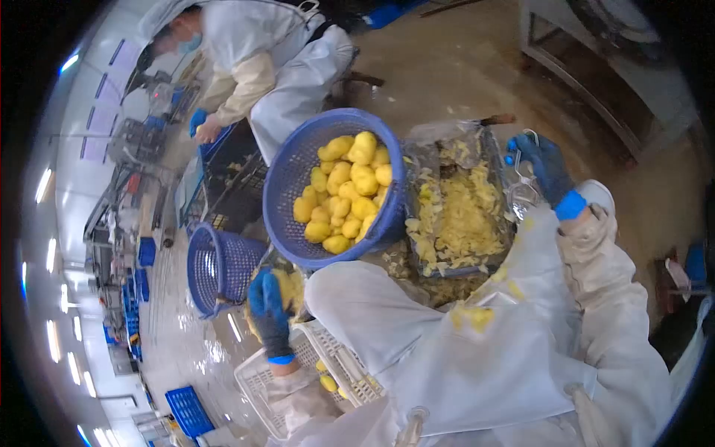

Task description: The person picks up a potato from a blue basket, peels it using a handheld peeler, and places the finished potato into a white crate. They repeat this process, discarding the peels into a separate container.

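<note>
My left hand (269, 316), in a dark glove with blue fingers, is low on the left, beside a patch of pale yellow peelings (289, 289). Its fingers point forward and look apart, with nothing clearly held. At the right, my right hand (547, 170) is closed around a thin, pale tool with a looped end (531, 136); its kind is hard to make out. Between my hands stands a blue-purple basket (279, 153) of peeled yellow potatoes (350, 186). Right of it, a tray holds heaped potato peelings (465, 216). Yellow scraps (473, 318) stick to my white apron (491, 380).
A second blue basket (205, 272) stands on the wet floor to the left. By my left knee, a white crate (261, 376) has a few yellow potatoes in it. A co-worker (253, 67) sits beyond, bent over a dark bin (231, 186). Far left is a blue crate (188, 411).
</note>
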`<action>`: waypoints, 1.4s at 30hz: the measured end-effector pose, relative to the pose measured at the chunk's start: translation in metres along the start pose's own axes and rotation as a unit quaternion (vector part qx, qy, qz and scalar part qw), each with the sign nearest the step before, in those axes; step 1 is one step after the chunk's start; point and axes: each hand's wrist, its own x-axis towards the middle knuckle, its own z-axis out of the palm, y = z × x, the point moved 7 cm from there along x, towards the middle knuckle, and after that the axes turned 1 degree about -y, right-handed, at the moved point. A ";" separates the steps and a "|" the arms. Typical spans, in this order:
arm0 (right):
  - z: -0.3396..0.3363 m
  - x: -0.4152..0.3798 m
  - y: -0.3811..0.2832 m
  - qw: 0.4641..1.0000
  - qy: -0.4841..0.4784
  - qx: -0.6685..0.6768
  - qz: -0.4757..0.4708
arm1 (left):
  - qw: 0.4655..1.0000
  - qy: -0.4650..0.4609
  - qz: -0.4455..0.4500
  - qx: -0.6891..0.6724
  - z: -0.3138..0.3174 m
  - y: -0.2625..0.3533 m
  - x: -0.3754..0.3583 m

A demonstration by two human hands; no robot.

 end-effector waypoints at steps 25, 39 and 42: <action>0.049 0.021 0.030 0.968 -0.120 -0.220 -0.003 | 0.797 -0.518 -0.151 -0.272 0.326 0.024 0.069; 0.021 0.016 0.044 0.988 -0.052 0.119 0.090 | 0.259 -0.232 -0.346 -0.871 0.209 0.082 0.118; 0.037 0.001 0.022 0.934 -0.068 0.321 0.145 | 0.157 -0.135 -0.275 -0.939 0.136 0.132 0.133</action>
